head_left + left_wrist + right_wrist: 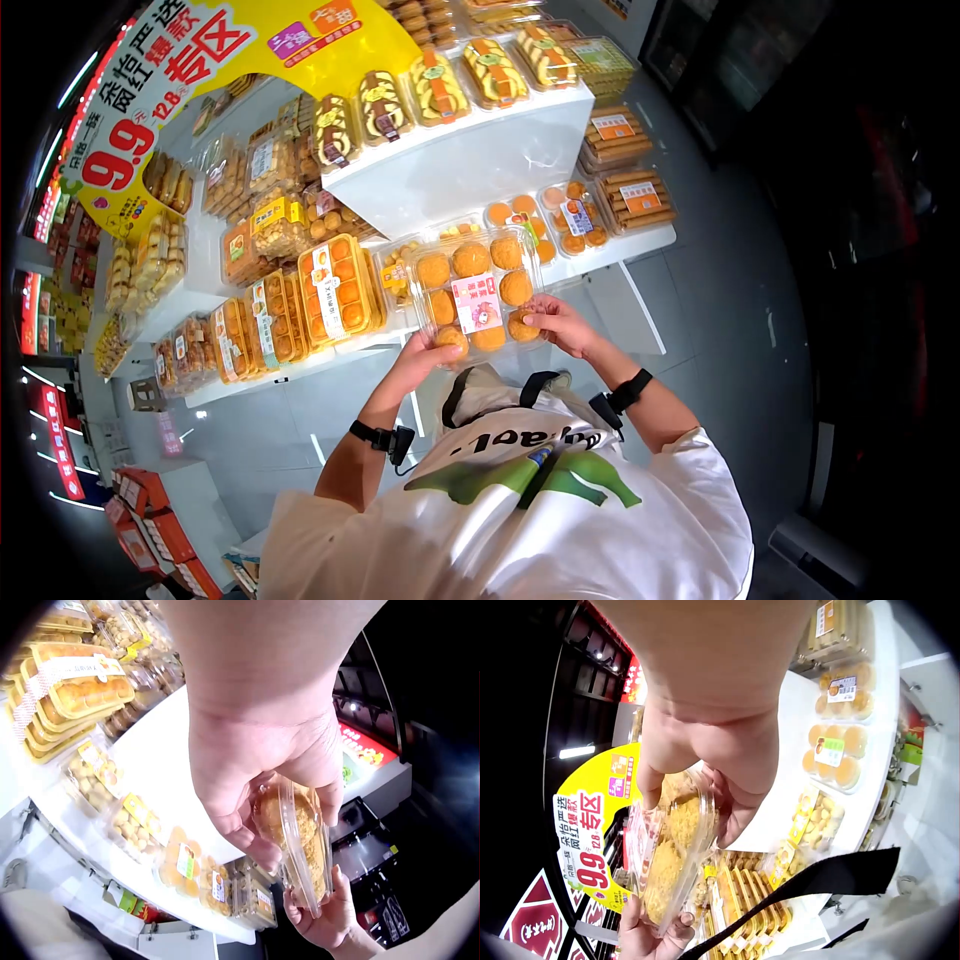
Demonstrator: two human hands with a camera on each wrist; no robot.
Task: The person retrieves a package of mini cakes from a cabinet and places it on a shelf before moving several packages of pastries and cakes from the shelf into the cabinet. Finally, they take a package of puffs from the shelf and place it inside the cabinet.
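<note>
A clear plastic box of round, crumb-coated golden pastries (470, 262) is held up in front of the body, a pink label (478, 303) on its lid. My left hand (417, 363) grips the near left corner, thumb on top. On the right side, my right hand (560, 326) pinches the edge with its thumb over the lid. Seen from the left wrist, the box (300, 832) stands on edge between the fingers of both hands. From the right wrist, crumbly pastries (673, 832) show through the box's clear side.
A white display shelf (610, 252) runs behind the box. Yellow trays of pastries (335, 290) stand at its left, boxes of round cakes (575, 215) and stick-shaped pastries (637, 200) at its right. Boxed rolls (437, 88) line a raised step. A yellow price sign (130, 200) hangs at left.
</note>
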